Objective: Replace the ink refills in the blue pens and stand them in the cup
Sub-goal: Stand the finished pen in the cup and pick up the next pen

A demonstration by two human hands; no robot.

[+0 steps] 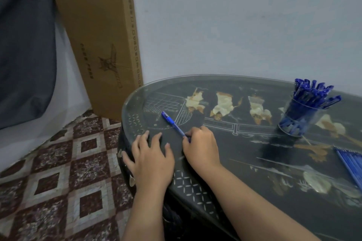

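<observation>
A blue pen point(172, 123) lies on the dark glass-topped table point(244, 154), cap end pointing to the far left. My right hand point(201, 146) pinches its near end with curled fingers. To its left, my left hand point(150, 156) rests flat on the table's left edge, fingers spread, holding nothing. A clear cup point(299, 119) packed with several blue pens stands at the far right. A bundle of blue refills point(350, 164) lies at the right edge of the view.
The oval table has a decorated top under glass, and its left rim curves just beside my left hand. A tall cardboard box point(101, 40) leans against the wall behind it. Patterned floor tiles point(58, 172) lie to the left.
</observation>
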